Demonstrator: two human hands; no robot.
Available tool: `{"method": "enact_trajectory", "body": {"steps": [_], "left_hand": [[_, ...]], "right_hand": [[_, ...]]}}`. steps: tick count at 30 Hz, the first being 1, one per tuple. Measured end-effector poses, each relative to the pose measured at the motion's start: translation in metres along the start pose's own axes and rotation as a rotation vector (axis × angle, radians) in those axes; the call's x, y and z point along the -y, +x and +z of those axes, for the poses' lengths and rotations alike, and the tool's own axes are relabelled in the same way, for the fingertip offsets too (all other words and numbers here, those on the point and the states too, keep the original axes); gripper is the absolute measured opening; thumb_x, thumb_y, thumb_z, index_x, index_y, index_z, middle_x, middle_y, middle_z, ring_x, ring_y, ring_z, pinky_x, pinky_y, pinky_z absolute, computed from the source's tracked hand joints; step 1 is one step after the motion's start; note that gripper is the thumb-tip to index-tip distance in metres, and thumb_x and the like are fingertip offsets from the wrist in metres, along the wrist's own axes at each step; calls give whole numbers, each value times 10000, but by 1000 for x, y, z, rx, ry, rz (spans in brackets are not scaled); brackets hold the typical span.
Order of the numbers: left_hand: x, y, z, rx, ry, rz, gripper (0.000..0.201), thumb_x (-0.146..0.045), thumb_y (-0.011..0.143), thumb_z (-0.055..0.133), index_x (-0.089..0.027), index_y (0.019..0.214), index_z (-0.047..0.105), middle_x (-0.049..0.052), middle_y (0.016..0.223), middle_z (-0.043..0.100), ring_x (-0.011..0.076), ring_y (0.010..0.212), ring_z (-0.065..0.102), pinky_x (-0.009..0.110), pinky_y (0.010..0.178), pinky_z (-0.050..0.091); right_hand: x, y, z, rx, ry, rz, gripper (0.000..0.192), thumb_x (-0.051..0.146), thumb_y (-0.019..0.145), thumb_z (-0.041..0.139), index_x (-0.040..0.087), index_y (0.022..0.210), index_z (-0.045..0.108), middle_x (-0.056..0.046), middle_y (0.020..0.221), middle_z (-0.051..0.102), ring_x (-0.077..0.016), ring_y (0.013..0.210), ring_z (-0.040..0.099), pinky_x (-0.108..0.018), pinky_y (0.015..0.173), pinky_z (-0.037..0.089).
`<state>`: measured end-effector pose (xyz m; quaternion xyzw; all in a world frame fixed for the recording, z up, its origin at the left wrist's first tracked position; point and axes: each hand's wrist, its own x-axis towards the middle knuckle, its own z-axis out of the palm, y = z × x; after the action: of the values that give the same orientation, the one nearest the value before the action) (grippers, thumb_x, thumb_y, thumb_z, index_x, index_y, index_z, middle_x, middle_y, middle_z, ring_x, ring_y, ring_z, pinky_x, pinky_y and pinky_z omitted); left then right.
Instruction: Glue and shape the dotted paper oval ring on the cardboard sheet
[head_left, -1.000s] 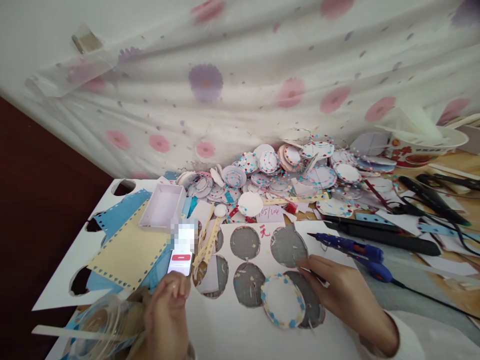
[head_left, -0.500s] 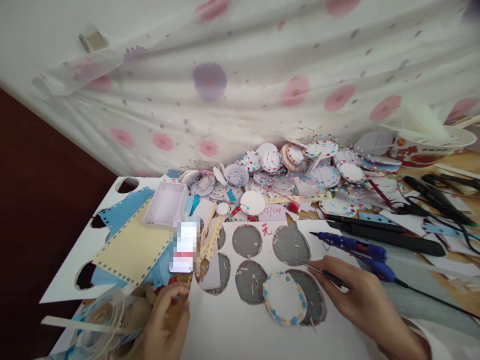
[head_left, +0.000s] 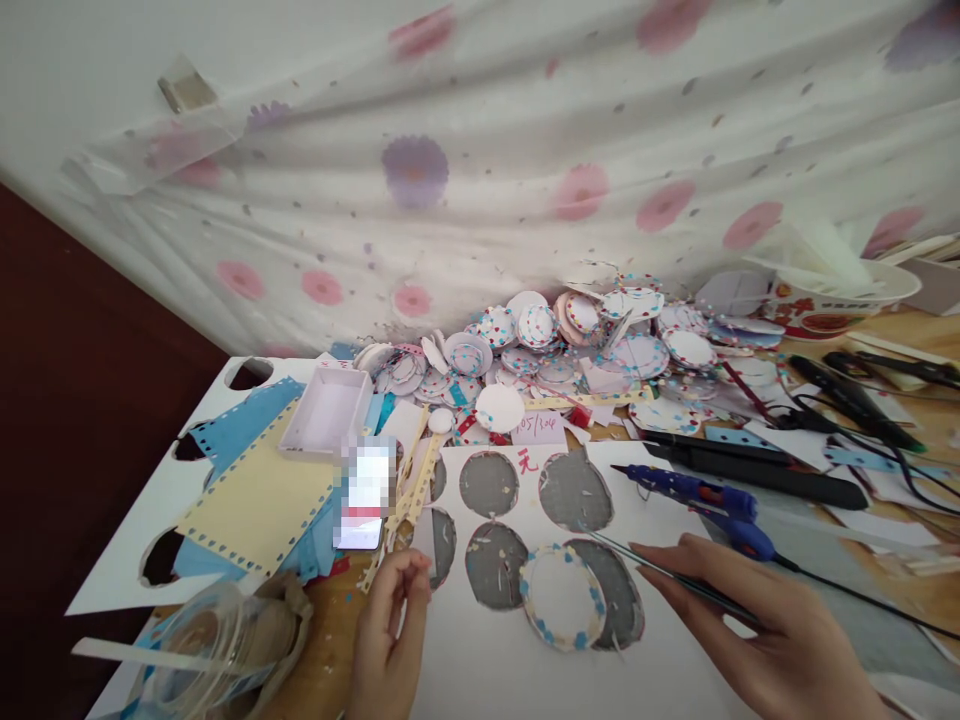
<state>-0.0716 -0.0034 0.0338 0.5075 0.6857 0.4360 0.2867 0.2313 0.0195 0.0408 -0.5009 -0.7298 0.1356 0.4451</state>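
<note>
In my right hand (head_left: 750, 610) is a pair of slim tweezers (head_left: 616, 546), tips pointing left over the white sheet with round cut-outs (head_left: 465, 650). Below the tips lies a white paper disc (head_left: 564, 598), its rim dotted with blue and pale yellow bits, partly covering one cut-out. My left hand (head_left: 391, 625) is left of the disc, above the sheet's left edge, with fingers curled toward the thumb. Whatever those fingertips pinch, if anything, is too small to name. Yellow punched strips (head_left: 420, 490) lie just beyond this hand.
Decorated paper discs (head_left: 540, 325) are heaped along the curtain. A blue glue gun (head_left: 690, 490) with its cord lies at the right. On the left are a phone (head_left: 367, 495), a white box (head_left: 326, 410), a yellow punched sheet (head_left: 259, 490) and a clear cup (head_left: 206, 640). A paper bowl (head_left: 832, 305) stands behind.
My left hand has moved right, closer to the disc. My right hand has shifted right and nearer, and the tweezers' tips now sit further left. The view has shifted slightly.
</note>
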Motion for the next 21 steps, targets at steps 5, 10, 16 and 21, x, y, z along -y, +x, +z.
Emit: {"method": "enact_trajectory", "body": {"steps": [5,10,16,21], "left_hand": [[4,7,-38,83,213,38,305,-476,779,675,-203,916,679,13,669,639,179,643,633,274,677,561],[7,13,-62,-22,376,217,312,-516,736,690,-240,869,748,72,966,733,270,959,672,338,813,566],[13,30,-51,-69,437,190,377,-493,891,481,-234,1097,662,56,946,722,246,943,670,367,865,538],[39,94,-43,-271,761,239,495,-471,833,514,-147,1204,558,159,1133,621,324,1088,572,463,951,465]], "right_hand": [[-2,4,-1,-23,-12,-34,127,263,858,619,255,924,727,11,789,768,-125,641,719,-132,608,564],[-2,6,0,-44,-28,-29,126,273,860,616,259,908,732,15,783,772,-125,638,724,-123,602,567],[-2,5,0,-40,-45,-23,183,355,888,589,254,877,742,10,759,769,-128,636,728,-122,613,572],[-3,3,-2,-26,-52,-16,202,374,884,596,240,865,747,-10,761,766,-143,642,728,-141,621,581]]}}
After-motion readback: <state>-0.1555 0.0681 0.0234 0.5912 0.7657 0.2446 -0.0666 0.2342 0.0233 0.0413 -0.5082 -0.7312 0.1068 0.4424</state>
